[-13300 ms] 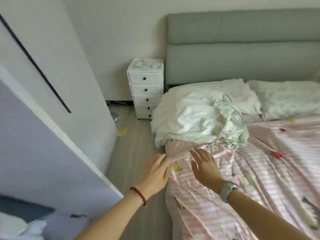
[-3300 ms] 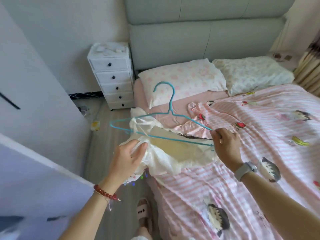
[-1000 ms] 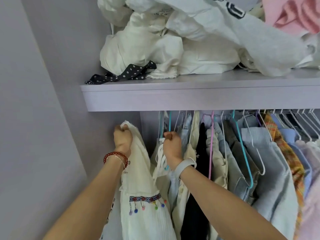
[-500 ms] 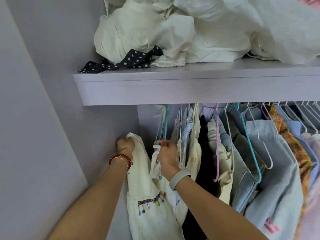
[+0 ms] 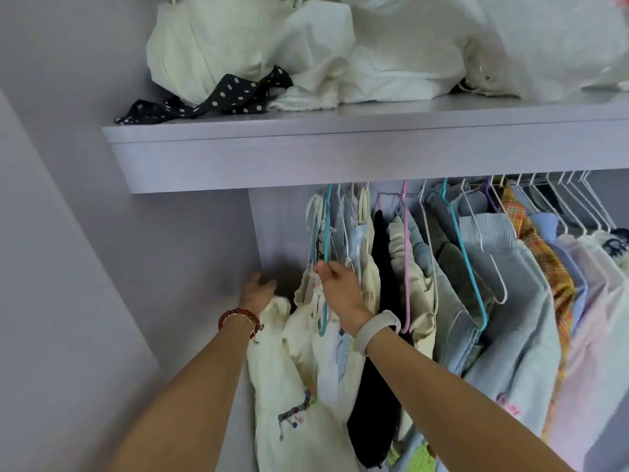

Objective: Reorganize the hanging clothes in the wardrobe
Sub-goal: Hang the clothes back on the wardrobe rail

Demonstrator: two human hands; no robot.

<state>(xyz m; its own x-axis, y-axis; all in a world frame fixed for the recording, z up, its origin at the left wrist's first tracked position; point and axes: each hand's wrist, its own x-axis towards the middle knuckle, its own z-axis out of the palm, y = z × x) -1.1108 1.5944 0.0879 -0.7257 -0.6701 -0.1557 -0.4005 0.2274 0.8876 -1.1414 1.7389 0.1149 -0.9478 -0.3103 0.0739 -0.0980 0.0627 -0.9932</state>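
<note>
Since half a second ago the cream dress [image 5: 292, 396] has been let go by the left hand [image 5: 257, 291], whose fingers are now spread loosely against the wardrobe's left wall. A teal hanger [image 5: 326, 253] is pinched by the right hand [image 5: 338, 287]; the dress hangs from it at the left end of the hanging clothes [image 5: 476, 284]. White bundles [image 5: 306, 49] and a dotted black cloth [image 5: 218, 97] are held on the shelf [image 5: 340, 155] above.

One head-worn view looks forward and slightly up, close into the wardrobe: the pale lilac wooden shelf [image 5: 340, 155] crosses above, the row of hanging clothes [image 5: 476, 284] fills the lower right, and both forearms reach in from below.
</note>
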